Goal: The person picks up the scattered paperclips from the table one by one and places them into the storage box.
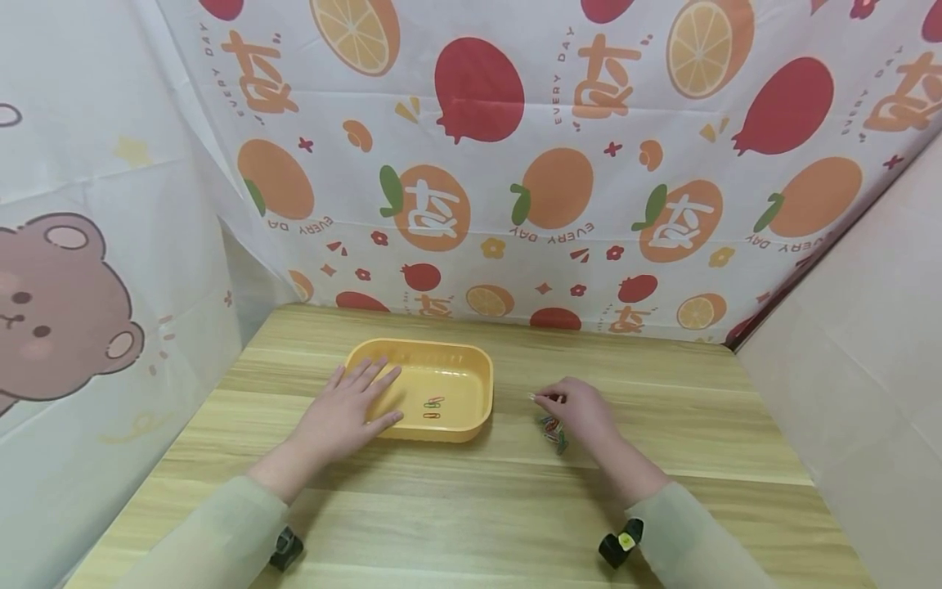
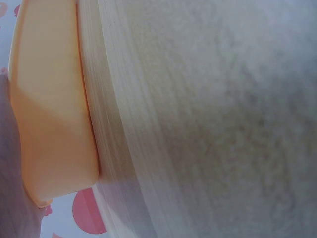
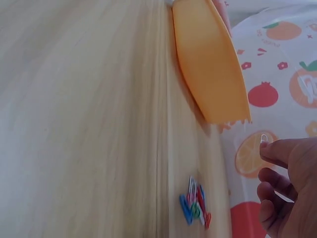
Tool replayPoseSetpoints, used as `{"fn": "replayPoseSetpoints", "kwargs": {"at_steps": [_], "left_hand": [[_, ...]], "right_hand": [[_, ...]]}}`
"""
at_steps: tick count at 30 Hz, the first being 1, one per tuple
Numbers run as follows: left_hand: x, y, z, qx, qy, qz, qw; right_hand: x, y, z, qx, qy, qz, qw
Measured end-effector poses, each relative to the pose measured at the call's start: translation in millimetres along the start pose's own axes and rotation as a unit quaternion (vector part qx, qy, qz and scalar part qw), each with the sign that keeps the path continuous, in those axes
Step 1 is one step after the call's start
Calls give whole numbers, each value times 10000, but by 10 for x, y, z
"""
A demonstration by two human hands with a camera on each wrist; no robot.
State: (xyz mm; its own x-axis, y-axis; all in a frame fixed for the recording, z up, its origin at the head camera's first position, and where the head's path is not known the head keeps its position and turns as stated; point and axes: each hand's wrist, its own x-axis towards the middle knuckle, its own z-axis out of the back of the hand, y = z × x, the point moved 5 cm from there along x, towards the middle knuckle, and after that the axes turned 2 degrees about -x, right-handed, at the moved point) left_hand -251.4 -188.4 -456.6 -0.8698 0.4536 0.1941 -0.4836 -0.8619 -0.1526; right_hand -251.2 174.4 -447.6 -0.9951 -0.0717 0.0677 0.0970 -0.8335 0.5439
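A yellow tray (image 1: 419, 350) stands on the wooden table, with several paper clips (image 1: 432, 405) on its floor. My left hand (image 1: 340, 413) rests over the tray's left side, fingers spread and straight. To the right of the tray, my right hand (image 1: 585, 413) pinches a small pale paper clip (image 1: 533, 397) between thumb and finger; the right wrist view shows this clip (image 3: 264, 139) at the fingertips. Beneath and beside that hand lies a small pile of coloured paper clips (image 1: 553, 433), touching the table. In the left wrist view only the tray's outer wall (image 2: 54, 109) and part of the hand (image 2: 10, 168) show.
A wooden tabletop (image 1: 441, 523) extends around the tray. Behind it hangs a white cloth with fruit prints (image 1: 559, 270). Pale cloths stand at the left (image 1: 169, 270) and right (image 1: 846, 343) sides. Black bands are on both wrists.
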Motion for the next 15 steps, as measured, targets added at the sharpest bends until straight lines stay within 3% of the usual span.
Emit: {"fn": "replayPoseSetpoints", "kwargs": {"at_steps": [6,15], "left_hand": [[-13,0,2,9,-4,36,10000],[-23,-10,-15,-19,29,53,10000]], "right_hand": [[72,155,-54,293,100,-5,9995],[211,486,-161,711,205,323,9967]]}}
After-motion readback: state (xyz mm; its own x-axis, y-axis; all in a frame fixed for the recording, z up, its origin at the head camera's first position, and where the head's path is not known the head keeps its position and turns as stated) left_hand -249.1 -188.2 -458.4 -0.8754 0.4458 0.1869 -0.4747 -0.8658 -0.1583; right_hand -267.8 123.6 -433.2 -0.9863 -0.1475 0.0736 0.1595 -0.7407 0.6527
